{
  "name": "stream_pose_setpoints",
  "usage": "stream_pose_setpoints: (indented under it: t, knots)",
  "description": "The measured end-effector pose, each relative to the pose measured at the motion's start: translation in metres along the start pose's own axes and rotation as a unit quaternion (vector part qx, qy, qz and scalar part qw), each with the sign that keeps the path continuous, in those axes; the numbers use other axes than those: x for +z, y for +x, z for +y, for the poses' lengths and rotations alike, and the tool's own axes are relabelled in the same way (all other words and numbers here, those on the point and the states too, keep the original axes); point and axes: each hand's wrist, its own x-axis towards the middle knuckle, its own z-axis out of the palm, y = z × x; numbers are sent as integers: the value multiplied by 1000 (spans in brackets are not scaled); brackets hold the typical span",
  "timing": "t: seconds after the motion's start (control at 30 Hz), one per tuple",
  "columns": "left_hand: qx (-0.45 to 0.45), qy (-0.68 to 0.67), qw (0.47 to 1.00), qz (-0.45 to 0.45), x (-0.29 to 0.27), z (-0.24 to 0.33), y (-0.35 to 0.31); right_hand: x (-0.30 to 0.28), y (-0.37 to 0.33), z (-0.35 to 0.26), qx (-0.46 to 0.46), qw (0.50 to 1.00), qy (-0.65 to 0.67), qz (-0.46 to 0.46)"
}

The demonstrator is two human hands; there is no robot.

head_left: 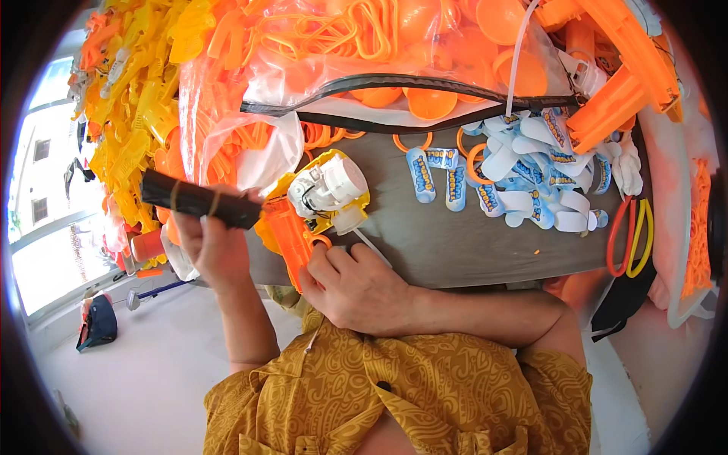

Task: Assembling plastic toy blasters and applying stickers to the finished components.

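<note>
The left hand (211, 246) is gripping a black bundle (196, 199) bound with tan bands, holding it up left of an orange toy gun (285, 233). The toy is sitting at the near edge of the grey table (417, 250), its white workings showing. The right hand (360, 292) is gripping the toy's handle with curled fingers. Blue tags (542, 174) are lying in a heap farther right.

Left of the grey-brown table (470, 250) stands a pale-framed window (53, 233), glaring with daylight, a whitish building (61, 174) visible through it. A pale, smooth floor (159, 353) spreads below the table's near edge.
</note>
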Motion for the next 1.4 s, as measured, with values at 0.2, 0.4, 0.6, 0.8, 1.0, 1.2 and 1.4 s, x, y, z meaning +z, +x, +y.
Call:
stream_pose_setpoints:
  t: [0.2, 0.4, 0.6, 0.8, 1.0, 1.2, 1.4]
  knots:
    - [-193, 7, 975, -108, -67, 36, -26, -6, 2, -2, -9, 999, 3, -43]
    - [-344, 86, 935, -26, -81, 30, -58, -1, 0, -4, -3, 997, 23, -68]
    - [-246, 341, 904, -80, -73, 28, -51, -3, 1, -9, 22, 997, 7, -76]
    - [67, 474, 878, -2, -99, 23, -8, -13, 4, -8, 26, 997, 46, -53]
    - [-86, 578, 756, 295, -203, -7, 119, -26, 11, -12, 2, 995, 99, -1]
    - [-294, 514, 785, 184, -246, -51, 155, -27, 13, -14, 2, 994, 108, -6]
    - [16, 345, 859, 377, -193, -21, 144, -35, 18, -10, -4, 994, 105, 7]
